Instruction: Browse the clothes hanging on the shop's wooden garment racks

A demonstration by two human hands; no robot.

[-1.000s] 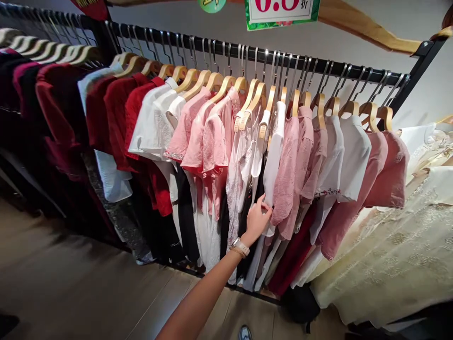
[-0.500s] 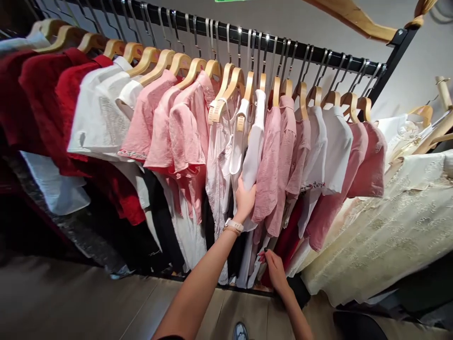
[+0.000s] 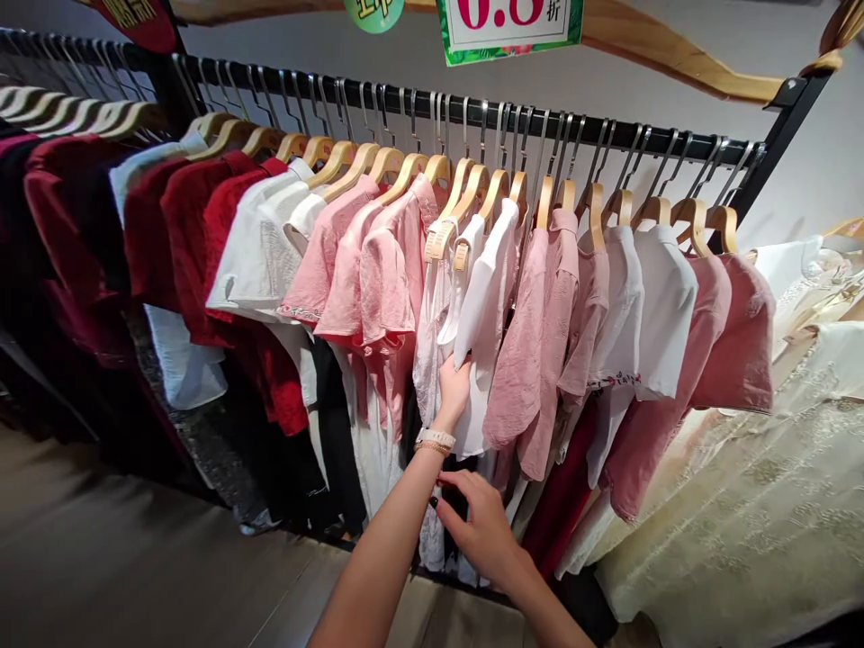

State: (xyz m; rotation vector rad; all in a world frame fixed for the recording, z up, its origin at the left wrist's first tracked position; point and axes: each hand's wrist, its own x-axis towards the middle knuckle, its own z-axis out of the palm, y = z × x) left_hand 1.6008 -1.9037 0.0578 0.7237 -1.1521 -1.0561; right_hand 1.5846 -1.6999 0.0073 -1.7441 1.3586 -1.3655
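Note:
My left hand [image 3: 454, 389], with a pale watch [image 3: 436, 437] and a bracelet at its wrist, reaches into the hanging clothes. Its fingers are closed on the edge of a white shirt [image 3: 484, 328], partly hidden by the fabric. Lower down, my right hand [image 3: 481, 520] is beside my left forearm, thumb and forefinger apart, with nothing visible in it. A white strappy top [image 3: 454, 310] hangs just left of the gripped shirt. To its right is a dusty-pink shirt [image 3: 518, 378].
A black rail [image 3: 418, 103] carries many garments on wooden hangers. Red shirts [image 3: 193, 229] hang left, pink tees [image 3: 733, 324] right. A cream embroidered cloth [image 3: 749, 486] hangs at far right. Above the rail is a discount sign [image 3: 509, 27]; grey floor [image 3: 222, 576] lies below.
My right hand has moved left and up, from the lower garments to beside my left forearm. The white shirt now spreads wider, apart from the dusty-pink one. The view has shifted.

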